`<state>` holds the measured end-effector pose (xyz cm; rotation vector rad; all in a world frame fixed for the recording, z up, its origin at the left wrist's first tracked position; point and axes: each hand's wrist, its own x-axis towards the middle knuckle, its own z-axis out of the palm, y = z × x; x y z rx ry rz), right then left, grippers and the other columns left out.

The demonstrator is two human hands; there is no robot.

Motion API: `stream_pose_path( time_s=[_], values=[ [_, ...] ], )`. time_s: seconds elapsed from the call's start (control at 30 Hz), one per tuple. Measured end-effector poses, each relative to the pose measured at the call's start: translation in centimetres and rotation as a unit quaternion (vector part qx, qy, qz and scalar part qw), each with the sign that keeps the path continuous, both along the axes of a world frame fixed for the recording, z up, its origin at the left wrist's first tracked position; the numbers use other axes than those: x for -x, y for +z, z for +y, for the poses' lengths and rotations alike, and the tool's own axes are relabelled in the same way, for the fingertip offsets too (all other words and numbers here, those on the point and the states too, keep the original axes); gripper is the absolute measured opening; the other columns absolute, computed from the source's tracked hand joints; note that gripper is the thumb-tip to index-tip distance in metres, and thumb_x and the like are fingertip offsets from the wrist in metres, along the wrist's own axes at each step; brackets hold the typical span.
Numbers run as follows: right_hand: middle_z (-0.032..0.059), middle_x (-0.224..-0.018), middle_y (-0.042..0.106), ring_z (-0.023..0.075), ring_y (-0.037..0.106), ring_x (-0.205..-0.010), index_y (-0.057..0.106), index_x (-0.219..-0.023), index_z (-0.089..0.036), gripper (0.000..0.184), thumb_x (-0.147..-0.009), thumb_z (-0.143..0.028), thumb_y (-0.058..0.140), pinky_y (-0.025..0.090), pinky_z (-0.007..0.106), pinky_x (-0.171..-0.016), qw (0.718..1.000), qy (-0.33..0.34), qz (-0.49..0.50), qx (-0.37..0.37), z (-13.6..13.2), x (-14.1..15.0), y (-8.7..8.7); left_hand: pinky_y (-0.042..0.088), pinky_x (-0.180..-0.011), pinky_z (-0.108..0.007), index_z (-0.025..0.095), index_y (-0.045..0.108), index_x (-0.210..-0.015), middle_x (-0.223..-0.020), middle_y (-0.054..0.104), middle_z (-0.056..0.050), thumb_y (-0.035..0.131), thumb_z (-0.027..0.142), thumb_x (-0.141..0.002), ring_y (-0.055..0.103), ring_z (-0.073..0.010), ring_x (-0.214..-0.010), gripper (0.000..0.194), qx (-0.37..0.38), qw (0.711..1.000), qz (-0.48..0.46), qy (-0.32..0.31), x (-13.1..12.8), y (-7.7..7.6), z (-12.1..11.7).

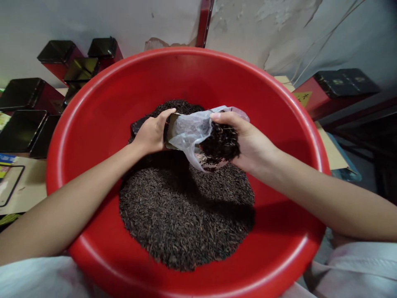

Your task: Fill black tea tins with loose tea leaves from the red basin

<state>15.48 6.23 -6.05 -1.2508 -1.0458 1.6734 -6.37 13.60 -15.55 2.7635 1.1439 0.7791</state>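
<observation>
My left hand (150,132) is wrapped round a dark tin (171,129), which lies tilted on its side with its mouth to the right. A clear plastic bag (195,128) lines the tin and spills out of its mouth. Cupped at the bag's opening, my right hand (248,138) holds a clump of dark tea leaves (223,142), with the thumb on top against the bag's edge. Below both hands spreads a heap of loose tea leaves (180,219) in a large red basin (279,190). My left palm hides part of the tin.
Several open black-and-red tins (21,130) stand left of the basin. On the right is a red tin (313,97) with a black top, beside the basin's rim. A peeling wall (242,29) rises close behind, with a thin cable (328,35) hanging on it.
</observation>
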Motion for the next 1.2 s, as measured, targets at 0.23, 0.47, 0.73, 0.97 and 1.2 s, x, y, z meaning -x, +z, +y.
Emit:
stream_pose_path(
  time_s=[0.23, 0.47, 0.73, 0.97, 1.2],
  values=[
    [0.0039, -0.109, 0.066, 0.0217, 0.057, -0.115, 0.052, -0.118, -0.022, 0.051, -0.088, -0.061, 0.038, 0.049, 0.041, -0.094, 0.992, -0.034, -0.056, -0.108, 1.8, 1.4, -1.3, 0.054, -0.084, -0.041, 0.027, 0.025, -0.138, -0.138, 0.05, -0.013, 0.08, 0.046, -0.057, 0.065, -0.0299, -0.102, 0.1, 0.044, 0.997, -0.049, 0.043, -0.1, 0.6, -0.3],
    [0.0005, -0.11, 0.064, 0.0183, 0.055, -0.116, 0.061, -0.105, -0.022, 0.037, -0.086, -0.052, 0.051, 0.047, 0.038, -0.096, 0.979, 0.034, -0.107, -0.173, 1.8, 0.5, -0.2, 0.055, -0.082, -0.043, 0.033, 0.022, -0.138, -0.137, 0.05, -0.011, 0.083, 0.047, -0.054, 0.066, -0.0316, -0.099, 0.104, 0.05, 0.993, -0.084, 0.061, 0.6, 0.0, 0.4],
    [-0.004, -0.07, 0.059, 0.0051, 0.053, -0.06, 0.062, -0.076, -0.019, 0.003, -0.078, -0.02, 0.064, 0.044, 0.022, -0.062, 0.926, -0.081, -0.065, -0.364, 1.2, -2.1, 1.0, 0.053, -0.084, -0.05, 0.024, 0.02, -0.138, -0.127, 0.054, -0.014, 0.084, 0.057, -0.046, 0.062, -0.0395, -0.103, 0.117, 0.124, 0.973, -0.087, 0.173, 1.5, 0.1, 1.4],
    [-0.0005, -0.068, 0.056, 0.0063, 0.049, -0.057, 0.058, -0.066, -0.016, 0.022, -0.086, -0.019, 0.05, 0.039, 0.021, -0.053, 0.983, -0.115, -0.076, -0.117, 3.1, -1.6, -0.8, 0.049, -0.094, -0.049, 0.025, 0.026, -0.131, -0.127, 0.054, -0.013, 0.085, 0.058, -0.047, 0.06, -0.0348, -0.109, 0.108, 0.056, 0.967, -0.2, 0.15, 1.9, -1.4, 1.5],
    [0.0087, -0.099, 0.066, 0.014, 0.059, -0.078, 0.063, -0.093, -0.014, 0.023, -0.087, -0.033, 0.053, 0.044, 0.024, -0.063, 0.938, 0.097, -0.333, 0.01, 4.3, -0.9, -6.4, 0.046, -0.098, -0.05, 0.019, 0.027, -0.125, -0.124, 0.054, -0.018, 0.085, 0.055, -0.049, 0.053, -0.0354, -0.119, 0.103, 0.053, 0.916, -0.304, 0.255, 0.4, -2.1, 0.5]
  ],
)
